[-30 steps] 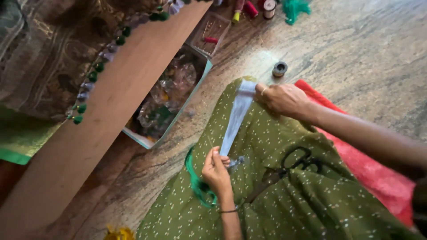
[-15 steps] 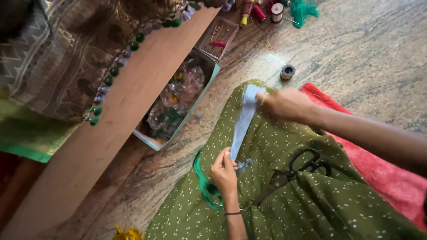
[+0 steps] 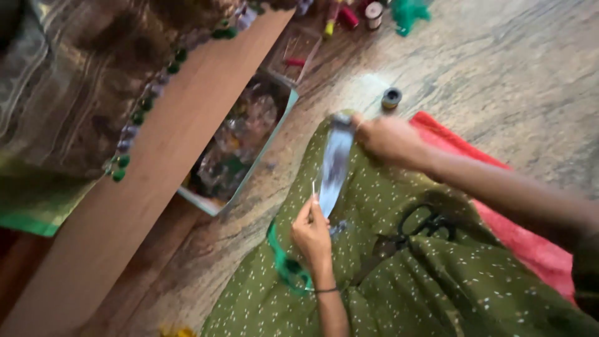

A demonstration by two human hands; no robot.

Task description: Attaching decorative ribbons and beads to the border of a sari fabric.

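Note:
A pale grey strip of cloth (image 3: 334,163) lies stretched over the green dotted fabric (image 3: 437,274) on my lap. My right hand (image 3: 387,138) pinches the strip's far end near the fabric's edge. My left hand (image 3: 312,236) holds the near end, and a thin needle-like thing sticks up from its fingers. A green ribbon (image 3: 284,265) hangs below my left wrist. Black scissors (image 3: 419,226) rest on the fabric to the right of my left hand.
A red cloth (image 3: 524,231) lies under the fabric at right. A small thread spool (image 3: 391,98) stands on the stone floor. An open box of clutter (image 3: 240,146) sits beside a wooden board (image 3: 156,187). More spools (image 3: 373,12) lie at the top.
The view has shifted slightly and blurred. Both hands keep hold of the strip; my left hand has lifted a little with the needle-like thing showing.

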